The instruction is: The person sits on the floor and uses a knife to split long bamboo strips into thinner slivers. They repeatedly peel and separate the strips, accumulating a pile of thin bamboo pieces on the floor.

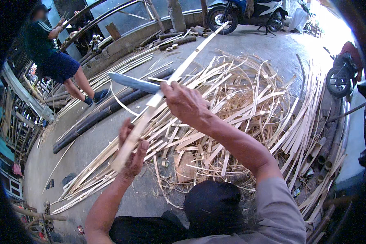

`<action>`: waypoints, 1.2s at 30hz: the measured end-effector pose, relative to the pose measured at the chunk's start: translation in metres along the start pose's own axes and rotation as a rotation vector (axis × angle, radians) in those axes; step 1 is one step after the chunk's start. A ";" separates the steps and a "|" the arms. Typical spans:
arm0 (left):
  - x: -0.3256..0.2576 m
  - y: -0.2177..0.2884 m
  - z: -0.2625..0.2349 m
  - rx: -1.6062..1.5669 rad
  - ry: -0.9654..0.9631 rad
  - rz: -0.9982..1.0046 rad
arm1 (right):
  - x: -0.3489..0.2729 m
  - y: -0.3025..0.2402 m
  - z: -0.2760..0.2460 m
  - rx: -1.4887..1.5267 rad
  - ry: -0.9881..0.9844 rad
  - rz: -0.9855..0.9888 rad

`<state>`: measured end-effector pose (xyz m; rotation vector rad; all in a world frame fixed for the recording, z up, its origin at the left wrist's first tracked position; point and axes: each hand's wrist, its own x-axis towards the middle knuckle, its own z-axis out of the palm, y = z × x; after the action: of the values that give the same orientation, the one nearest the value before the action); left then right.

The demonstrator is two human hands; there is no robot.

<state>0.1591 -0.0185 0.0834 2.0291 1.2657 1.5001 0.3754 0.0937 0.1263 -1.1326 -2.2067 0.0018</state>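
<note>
At the centre of the frame, the right hand (186, 102) is gripping the handle of a broad knife (135, 82), its blade pointing to the upper left and crossing a long bamboo strip (173, 79). The left hand (131, 151) is wrapping around the strip's lower end, fingers closed on it. The blade could, I judge, slip along the smooth strip toward those fingers if it catches or twists. Split slats (248, 101) are piling across the concrete floor (89, 150); a person (55, 57) is standing at upper left, a motorbike (248, 12) is parked at the top.
</note>
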 end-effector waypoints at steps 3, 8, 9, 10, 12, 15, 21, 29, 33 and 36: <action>0.025 0.022 -0.009 -0.187 0.350 0.138 | 0.024 -0.042 -0.019 0.087 0.110 -0.063; 0.101 0.087 -0.073 -0.315 0.666 0.363 | 0.070 -0.098 -0.072 0.051 0.387 -0.280; 0.108 0.102 -0.086 -0.402 0.619 0.465 | 0.078 -0.108 -0.082 0.051 0.443 -0.334; 0.117 0.115 -0.097 -0.406 0.653 0.559 | 0.085 -0.118 -0.092 0.050 0.497 -0.372; 0.126 0.145 -0.128 -0.336 0.694 0.586 | 0.102 -0.136 -0.112 0.081 0.656 -0.504; 0.143 0.180 -0.160 0.343 0.849 0.833 | 0.119 -0.169 -0.136 0.127 0.588 -0.555; 0.205 0.249 -0.146 0.013 0.688 0.894 | 0.139 -0.191 -0.191 0.289 0.690 -0.467; 0.247 0.304 0.017 -0.126 0.310 1.027 | 0.073 -0.092 -0.181 0.221 0.850 -0.346; 0.245 0.276 0.108 -0.219 0.452 1.059 | 0.014 -0.029 -0.159 0.771 0.676 0.070; 0.242 0.258 0.154 -0.867 0.307 0.600 | -0.020 0.010 -0.149 1.101 0.704 0.242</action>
<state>0.4280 0.0669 0.3462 1.6370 -0.0500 2.1608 0.4724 0.0446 0.2300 -0.5877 -1.1082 0.7116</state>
